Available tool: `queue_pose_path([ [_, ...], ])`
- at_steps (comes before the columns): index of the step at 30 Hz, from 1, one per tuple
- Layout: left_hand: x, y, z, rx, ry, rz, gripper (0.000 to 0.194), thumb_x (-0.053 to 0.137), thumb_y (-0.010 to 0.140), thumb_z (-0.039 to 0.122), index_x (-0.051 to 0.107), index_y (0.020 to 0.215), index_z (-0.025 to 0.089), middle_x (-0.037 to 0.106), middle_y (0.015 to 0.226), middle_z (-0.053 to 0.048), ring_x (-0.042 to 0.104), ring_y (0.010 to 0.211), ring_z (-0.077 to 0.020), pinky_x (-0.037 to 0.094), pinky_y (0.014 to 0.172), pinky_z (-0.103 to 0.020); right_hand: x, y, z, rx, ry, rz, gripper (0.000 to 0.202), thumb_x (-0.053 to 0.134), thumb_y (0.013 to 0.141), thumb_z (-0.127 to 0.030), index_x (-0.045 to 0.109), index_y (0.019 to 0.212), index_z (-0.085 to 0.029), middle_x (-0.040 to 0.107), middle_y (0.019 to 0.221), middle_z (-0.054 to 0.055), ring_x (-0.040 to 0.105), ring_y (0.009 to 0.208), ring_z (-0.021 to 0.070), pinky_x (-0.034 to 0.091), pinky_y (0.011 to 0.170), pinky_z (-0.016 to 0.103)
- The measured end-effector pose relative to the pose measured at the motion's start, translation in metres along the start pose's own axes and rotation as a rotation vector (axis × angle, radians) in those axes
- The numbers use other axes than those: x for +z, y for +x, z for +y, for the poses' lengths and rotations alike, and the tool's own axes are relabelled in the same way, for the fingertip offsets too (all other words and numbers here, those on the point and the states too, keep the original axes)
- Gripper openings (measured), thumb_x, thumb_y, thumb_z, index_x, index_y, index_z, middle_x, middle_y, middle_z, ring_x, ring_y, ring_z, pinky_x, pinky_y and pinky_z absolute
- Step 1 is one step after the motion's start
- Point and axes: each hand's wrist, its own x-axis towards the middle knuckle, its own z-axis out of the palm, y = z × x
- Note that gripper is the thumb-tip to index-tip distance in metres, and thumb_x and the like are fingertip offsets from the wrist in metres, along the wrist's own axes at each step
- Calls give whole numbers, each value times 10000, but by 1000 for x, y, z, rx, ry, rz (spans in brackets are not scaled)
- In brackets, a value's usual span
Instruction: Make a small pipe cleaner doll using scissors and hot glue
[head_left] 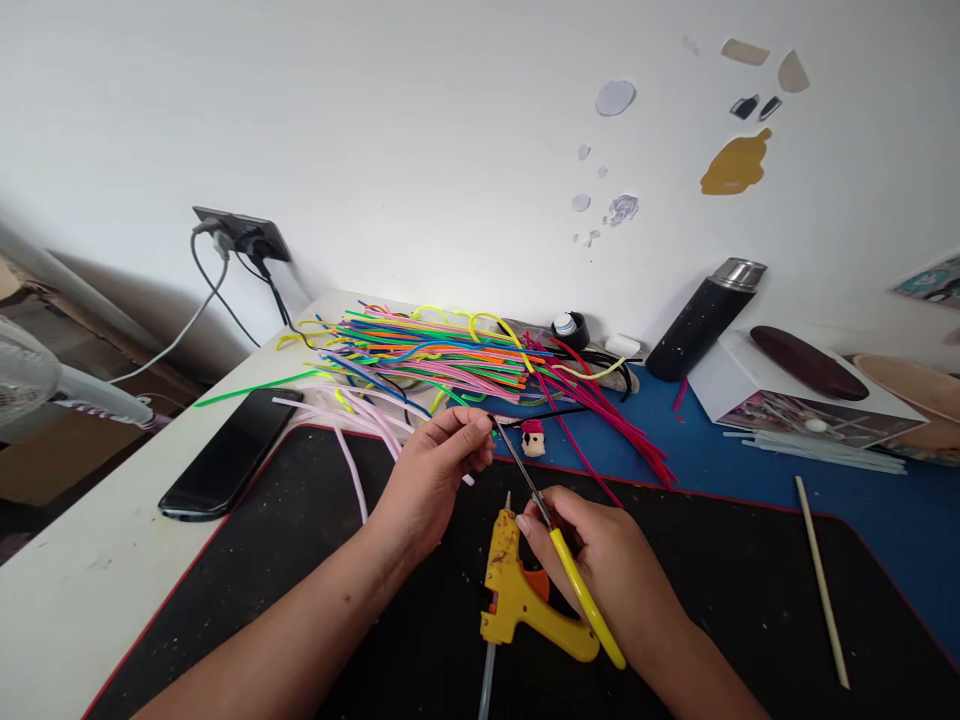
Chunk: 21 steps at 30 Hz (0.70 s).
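My left hand (pixel 442 460) is closed in a pinch on the end of a black pipe cleaner (pixel 551 415), which stretches to the right across the blue surface. Yellow-handled scissors (pixel 576 580) are held in my right hand (pixel 607 560), their tips touching or close to the pipe cleaner beside my left fingertips. Under and between my hands a yellow glue gun (pixel 517 590) lies on the black mat (pixel 712 600), nozzle pointing away. A small red and cream figure (pixel 533 438) sits just behind the scissors' blades.
A pile of coloured pipe cleaners (pixel 435 350) lies at the back. A black phone (pixel 225 455) is on the left. On the right are a black flask (pixel 701 320), a white box (pixel 787 385), clear glue sticks (pixel 817 452) and a wooden stick (pixel 823 580).
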Motion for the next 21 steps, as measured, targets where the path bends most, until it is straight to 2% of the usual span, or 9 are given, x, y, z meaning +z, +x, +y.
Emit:
queue_pose_path([
  [11, 0, -1, -1, 0, 48, 18, 381, 983, 667, 467, 742, 734, 179, 643, 678, -5, 532, 649, -126, 415, 645, -255, 1, 2, 1, -39, 18, 37, 321, 617, 1051, -507, 724, 877, -258, 726, 667, 11, 648, 536, 175, 437, 528, 258],
  [21, 0, 0, -2, 5, 44, 27, 379, 990, 661, 464, 752, 740, 180, 649, 671, -3, 542, 638, -119, 413, 624, -240, 2, 2, 2, -17, 14, 35, 310, 618, 1049, -488, 732, 879, -254, 734, 659, 12, 664, 534, 179, 428, 525, 264],
])
